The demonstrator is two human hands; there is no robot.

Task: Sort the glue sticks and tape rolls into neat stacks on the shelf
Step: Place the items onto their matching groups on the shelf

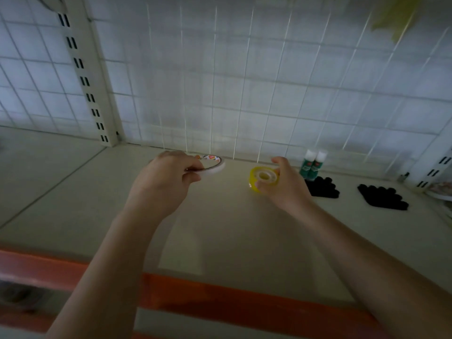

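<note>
My left hand (168, 174) grips a thin white tape roll (215, 167) with a printed core, held near the back of the pale shelf (220, 228) close to the wire grid. My right hand (281, 184) holds a thick yellow tape roll (261, 178), fingers curled round its rim, tilted just above the shelf. Two green glue sticks (312, 165) with white caps stand upright side by side against the back, right of the yellow roll. Two groups of black round items (322, 187) (382, 198) lie on the shelf further right; I cannot tell what they are.
A white wire grid panel (244, 81) closes the back of the shelf. Slotted uprights stand at the left (85, 81) and the far right (435, 172). An orange strip (220, 297) runs along the shelf's front edge. Something pale lies at the right border (440, 189).
</note>
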